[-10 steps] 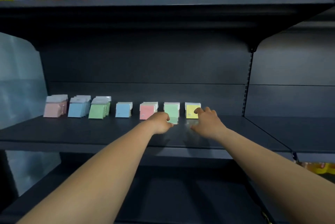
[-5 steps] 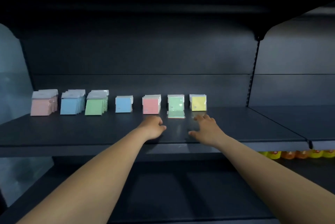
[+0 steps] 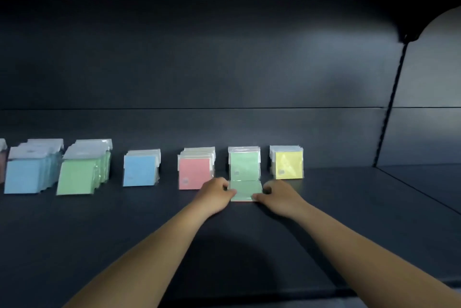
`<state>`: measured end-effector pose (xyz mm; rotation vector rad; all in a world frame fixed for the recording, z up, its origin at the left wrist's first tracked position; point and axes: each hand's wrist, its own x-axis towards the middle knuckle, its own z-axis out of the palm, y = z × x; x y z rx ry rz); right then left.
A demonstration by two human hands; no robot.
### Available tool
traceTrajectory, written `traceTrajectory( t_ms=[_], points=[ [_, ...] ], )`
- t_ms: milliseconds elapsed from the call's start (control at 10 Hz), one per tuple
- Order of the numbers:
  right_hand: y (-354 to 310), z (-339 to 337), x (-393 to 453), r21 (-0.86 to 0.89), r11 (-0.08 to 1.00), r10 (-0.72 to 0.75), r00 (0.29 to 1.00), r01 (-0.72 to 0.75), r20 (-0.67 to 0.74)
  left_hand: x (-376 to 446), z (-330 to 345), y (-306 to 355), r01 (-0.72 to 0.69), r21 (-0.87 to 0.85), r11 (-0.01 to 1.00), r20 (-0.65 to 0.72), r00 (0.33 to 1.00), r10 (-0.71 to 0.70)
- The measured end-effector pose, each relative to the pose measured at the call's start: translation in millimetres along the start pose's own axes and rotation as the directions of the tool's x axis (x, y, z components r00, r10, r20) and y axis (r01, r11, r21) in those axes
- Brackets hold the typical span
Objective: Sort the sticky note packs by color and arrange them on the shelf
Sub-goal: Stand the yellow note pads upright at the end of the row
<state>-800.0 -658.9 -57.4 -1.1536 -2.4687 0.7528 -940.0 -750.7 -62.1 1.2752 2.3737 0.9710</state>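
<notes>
Left hand (image 3: 216,191) and right hand (image 3: 279,195) pinch the flat green pack (image 3: 245,190) by its side edges, mid-shelf (image 3: 124,233) (light, film-wrapped, likely slippery). Behind it, nearer the shelf's back edge: upright green stack (image 3: 244,163).

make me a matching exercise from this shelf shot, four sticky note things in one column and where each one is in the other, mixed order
Column one
1. flat green sticky note pack
2. upright yellow sticky note pack
3. upright pink sticky note pack
4. small upright blue sticky note pack

Column two
A. right end of the row
B. lying on the dark shelf between the left hand and right hand
C. just left of the upright green pack
D. between the big green stack and the pink pack

Pairs: 1-B, 2-A, 3-C, 4-D
</notes>
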Motion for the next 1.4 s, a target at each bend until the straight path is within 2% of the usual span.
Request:
traceTrajectory(
  t_ms=[100, 300, 400, 500, 600, 700, 800, 900, 1100, 1300, 1400],
  points=[
    [5.4, 14.8, 15.3, 0.128, 0.992, 0.002, 0.999, 0.005, -0.051, 7.5, 20.9, -8.0, 0.0, -0.15, 0.989, -0.11, 0.994, -0.017],
    [11.9, 25.7, 26.6, 0.45, 0.892, 0.034, 0.987, 0.042, -0.159, 15.3, 35.2, -3.4, -0.103, -0.492, 0.865, -0.246, 0.969, -0.024],
    [7.8, 27.8, 42.0, 0.547, 0.83, 0.052, 0.961, 0.11, -0.272, 30.7, 36.6, 4.3, -0.175, -0.485, 0.857, -0.349, 0.937, -0.006],
    [2.8, 27.9, 62.1, 0.587, 0.793, 0.074, 0.93, 0.164, -0.36, 52.6, 36.9, 8.9, -0.17, -0.47, 0.866, -0.409, 0.912, -0.042],
    [-1.4, 29.0, 80.1, 0.57, 0.805, 0.08, 0.92, 0.167, -0.383, 71.2, 40.0, 7.0, -0.148, -0.393, 0.908, -0.435, 0.9, -0.041],
    [0.6, 33.1, 95.0, 0.487, 0.864, 0.057, 0.936, 0.129, -0.349, 82.0, 44.7, 2.5, -0.126, -0.25, 0.96, -0.455, 0.89, -0.002],
    [2.6, 35.0, 102.2, 0.411, 0.906, 0.012, 0.966, 0.099, -0.258, 88.9, 46.5, -1.4, -0.051, -0.193, 0.98, -0.383, 0.923, -0.027],
    [4.7, 38.4, 106.9, 0.387, 0.918, -0.011, 0.98, 0.088, -0.198, 93.5, 48.3, -3.1, -0.02, -0.217, 0.976, -0.296, 0.954, -0.047],
    [5.7, 43.9, 108.8, 0.371, 0.918, -0.064, 0.977, 0.138, -0.204, 92.1, 47.5, -0.3, 0.018, -0.181, 0.983, -0.259, 0.964, -0.066],
    [3.7, 41.3, 105.6, 0.319, 0.945, -0.012, 0.982, 0.073, -0.188, 87.2, 38.0, -1.3, 0.058, -0.126, 0.99, -0.191, 0.978, -0.082],
    [0.6, 33.5, 91.3, 0.232, 0.972, 0.01, 0.982, 0.035, -0.19, 76.5, 24.8, 5.2, 0.085, -0.042, 0.996, -0.147, 0.985, -0.09]
  ],
)
